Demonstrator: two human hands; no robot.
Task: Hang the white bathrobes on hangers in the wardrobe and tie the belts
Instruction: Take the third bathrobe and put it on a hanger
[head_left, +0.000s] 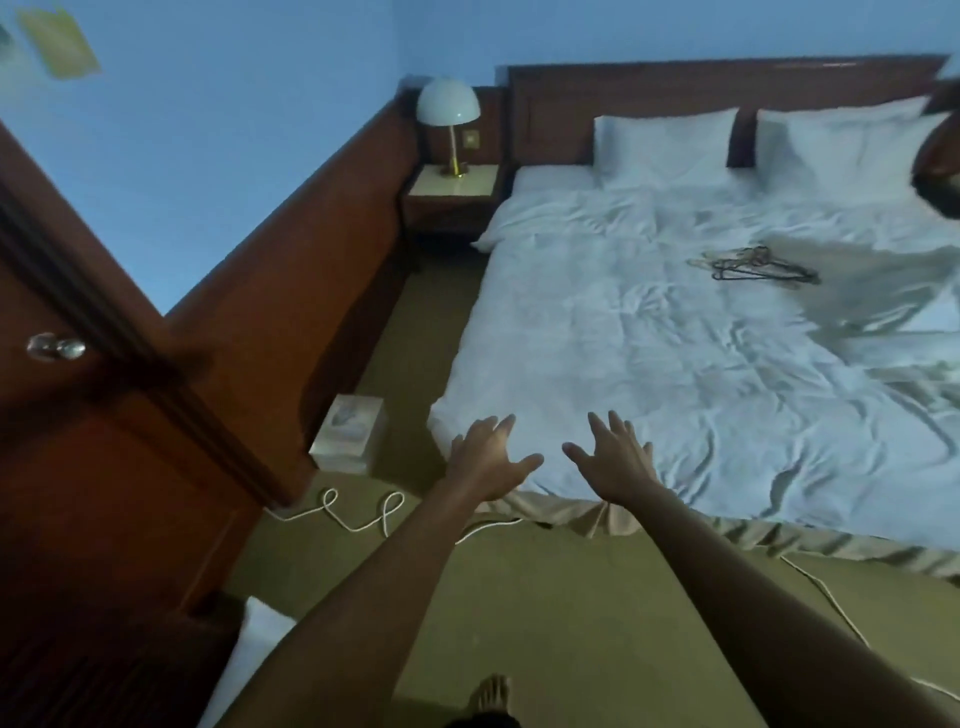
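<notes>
Wide bed with rumpled white duvet (649, 332), two white pillows (665, 140) against dark wooden headboard (675, 85); blue walls, olive carpet (571, 623). Bundle of thin wire hangers (758, 266) lies on duvet, well apart from hands. Pale tissue box (349, 435) on floor beside bed; contents unclear. No legible writing. Left hand (488, 457) and right hand (613, 460) spread flat-fingered over bed corner, holding nothing.

Crumpled white cloth bedding (675, 353), glossy wood headboard (675, 83), seemingly thin metal hangers (753, 267).
</notes>
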